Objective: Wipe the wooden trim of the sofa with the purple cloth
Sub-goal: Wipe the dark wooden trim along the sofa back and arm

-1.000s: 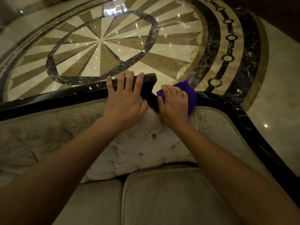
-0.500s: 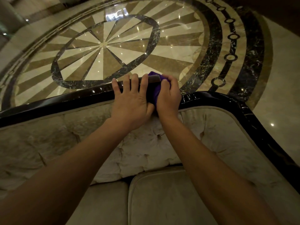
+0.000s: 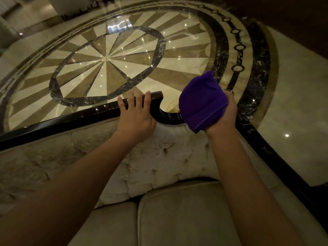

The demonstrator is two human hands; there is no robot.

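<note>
The sofa's dark glossy wooden trim (image 3: 74, 119) runs along the top of the tufted backrest, steps down at the middle and continues down the right side. My left hand (image 3: 136, 116) rests flat on the raised end of the trim, fingers spread over its top edge. My right hand (image 3: 224, 114) is lifted just right of the step, palm turned toward me, holding the bunched purple cloth (image 3: 202, 102). The cloth covers the trim section behind it; whether it touches the wood cannot be told.
The cream tufted backrest (image 3: 159, 157) and two seat cushions (image 3: 186, 215) fill the lower frame. Beyond the sofa lies a polished marble floor (image 3: 106, 57) with a starburst medallion and dark rings. A dark wall area sits at the top right.
My right hand has moved right, away from my left hand, and turned so the purple cloth faces me. The left hand stays on the raised trim end.
</note>
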